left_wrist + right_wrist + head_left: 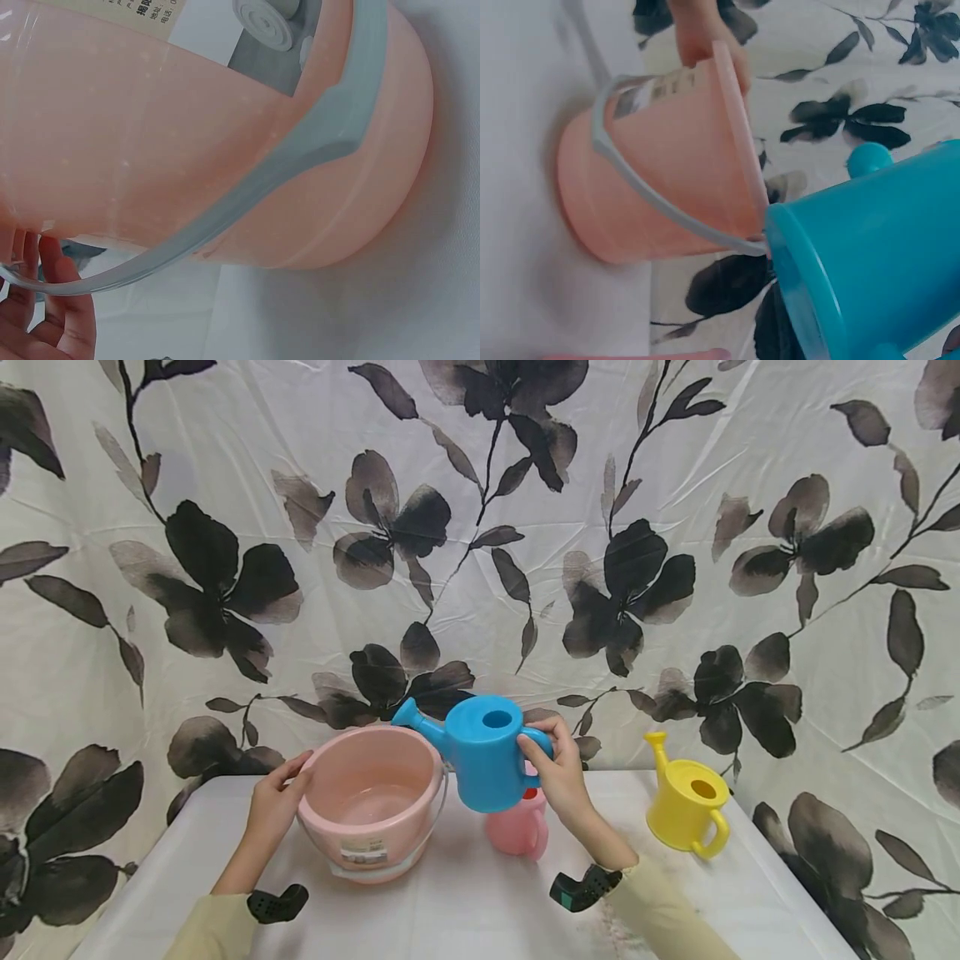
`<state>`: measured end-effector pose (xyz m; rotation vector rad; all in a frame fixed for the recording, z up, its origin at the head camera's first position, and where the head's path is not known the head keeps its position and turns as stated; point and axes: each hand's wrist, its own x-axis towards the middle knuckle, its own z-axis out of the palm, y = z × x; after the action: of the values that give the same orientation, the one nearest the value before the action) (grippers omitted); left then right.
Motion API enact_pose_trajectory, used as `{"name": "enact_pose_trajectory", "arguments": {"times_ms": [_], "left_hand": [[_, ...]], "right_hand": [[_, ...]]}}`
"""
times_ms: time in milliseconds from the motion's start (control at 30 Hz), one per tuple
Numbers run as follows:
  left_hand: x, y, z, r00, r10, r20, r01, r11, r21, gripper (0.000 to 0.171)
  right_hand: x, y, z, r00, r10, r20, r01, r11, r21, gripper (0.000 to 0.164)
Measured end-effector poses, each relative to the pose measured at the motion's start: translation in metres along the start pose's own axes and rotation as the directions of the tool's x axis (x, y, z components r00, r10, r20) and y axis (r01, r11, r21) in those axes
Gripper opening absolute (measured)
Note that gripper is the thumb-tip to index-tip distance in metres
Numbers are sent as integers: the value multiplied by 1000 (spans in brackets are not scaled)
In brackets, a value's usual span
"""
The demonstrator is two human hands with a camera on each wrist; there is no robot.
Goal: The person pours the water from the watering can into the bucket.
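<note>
At the left of the table, my left hand (273, 802) holds the rim of a pink bucket (371, 831). In the left wrist view its fingers (79, 315) lie against the bucket's outer wall, beyond the pale handle (225, 217). My right hand (562, 772) grips a blue watering can (487, 760) by its handle, raised above the table. The can stands nearly upright, its spout reaching left over the bucket's right rim. In the right wrist view the blue can's body covers the right side, beside the bucket (682, 165). No water shows from the spout.
Behind and below the blue can, a pink watering can (513, 835) stands on the white table (480, 910), partly hidden. A yellow watering can (686, 806) stands near the right edge. A flowered cloth (525, 610) hangs behind the table.
</note>
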<state>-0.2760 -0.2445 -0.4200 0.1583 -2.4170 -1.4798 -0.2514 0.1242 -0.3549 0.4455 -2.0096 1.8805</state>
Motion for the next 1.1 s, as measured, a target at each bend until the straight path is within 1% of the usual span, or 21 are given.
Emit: {"name": "enact_pose_trajectory", "arguments": {"times_ms": [133,267,500,600,700,933,1100], "left_hand": [[-1,0,1,1000,-2,3,2,1000,1,47],[-1,0,1,1000,-2,5,2,1000,8,48],[-1,-1,2,1000,-7,11,7,1000,1,49],[-1,-1,3,1000,-11,9,11,1000,-2,49],[-1,-1,3,1000,-15,10,16,1000,-7,49],[-1,0,2,1000,-25,7,25,1000,6,49],[0,0,0,1000,-16,-2,16,1000,14,49]], "right_hand": [[-6,6,-2,999,12,-50,-9,998,54,23],[-11,10,-4,997,27,-76,-20,997,81,23],[-19,18,-15,992,44,-122,-23,986,164,12],[-23,20,-25,989,60,-137,-36,984,172,10],[-27,21,-37,983,79,-164,-53,986,157,9],[-34,21,-69,958,128,-258,-98,987,127,8],[-39,23,-93,943,137,-303,-106,987,117,9]]}}
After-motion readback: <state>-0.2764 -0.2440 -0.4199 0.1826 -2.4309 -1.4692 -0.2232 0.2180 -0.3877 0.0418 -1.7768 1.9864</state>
